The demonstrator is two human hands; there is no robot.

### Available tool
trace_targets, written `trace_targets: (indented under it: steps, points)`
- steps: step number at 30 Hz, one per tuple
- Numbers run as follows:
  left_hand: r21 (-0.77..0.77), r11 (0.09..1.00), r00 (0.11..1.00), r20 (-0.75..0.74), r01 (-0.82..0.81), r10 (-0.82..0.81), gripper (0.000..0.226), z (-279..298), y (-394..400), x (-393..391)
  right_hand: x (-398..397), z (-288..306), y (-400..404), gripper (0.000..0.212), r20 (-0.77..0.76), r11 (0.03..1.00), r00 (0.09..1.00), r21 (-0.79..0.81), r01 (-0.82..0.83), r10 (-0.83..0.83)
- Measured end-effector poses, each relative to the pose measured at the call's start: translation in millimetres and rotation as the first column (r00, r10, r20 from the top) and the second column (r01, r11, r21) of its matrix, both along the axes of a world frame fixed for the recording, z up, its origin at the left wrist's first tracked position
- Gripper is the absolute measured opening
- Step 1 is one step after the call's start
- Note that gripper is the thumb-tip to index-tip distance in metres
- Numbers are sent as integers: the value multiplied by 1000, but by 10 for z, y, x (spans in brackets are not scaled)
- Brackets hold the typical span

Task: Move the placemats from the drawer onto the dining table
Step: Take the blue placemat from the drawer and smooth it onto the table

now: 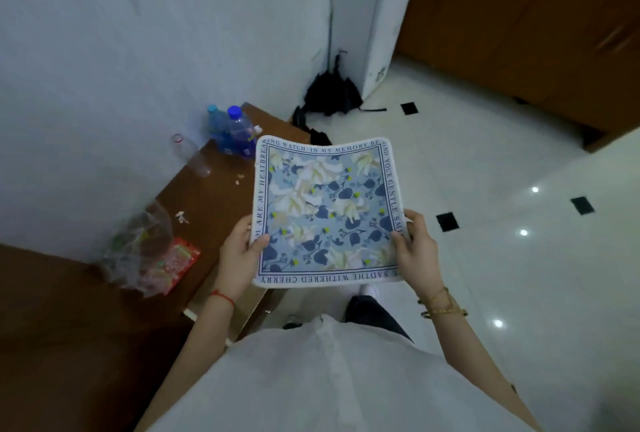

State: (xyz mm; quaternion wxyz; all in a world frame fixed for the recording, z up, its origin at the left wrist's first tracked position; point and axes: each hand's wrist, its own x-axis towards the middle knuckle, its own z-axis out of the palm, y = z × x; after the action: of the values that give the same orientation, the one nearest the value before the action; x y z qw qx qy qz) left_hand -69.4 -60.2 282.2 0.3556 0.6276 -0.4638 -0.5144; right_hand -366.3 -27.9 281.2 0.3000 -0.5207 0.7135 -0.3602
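A square placemat (325, 209) with blue and white flowers and a lettered border is held flat in front of me, above the floor. My left hand (240, 251) grips its left edge near the lower corner, thumb on top. On the opposite edge my right hand (414, 248) holds it the same way. Whether more than one mat is in the stack cannot be told. Below my left forearm a light drawer front (242, 310) sticks out of the brown cabinet. No dining table is in view.
A brown wooden cabinet top (204, 203) along the left wall carries plastic bottles (232, 130), an empty clear bottle (190, 154) and a clear bag with snack packets (152, 255). A black umbrella (329, 95) lies in the corner. White tiled floor (502, 223) extends right; wooden doors (519, 22) behind.
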Motion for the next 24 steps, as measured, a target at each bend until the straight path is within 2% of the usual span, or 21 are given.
trace_targets:
  steps: [6,12,18,24]
  points:
    - [-41,962,963,10,269,-269,35,74,-309,-975,-810,-13,513,33,-32,967,967,0,253,-253]
    - [-71,876,876,-50,477,-481,34,130,-336,-2402,-1851,68,1105,31,-75,884,881,-6,468,-467]
    - [-92,775,776,-42,625,-630,34,57,-286,-3818,-2957,167,1619,27,-111,783,776,-37,621,-620]
    - [-83,681,680,-39,728,-732,34,74,-310,-5010,-3703,107,1909,25,-83,665,661,-25,747,-746]
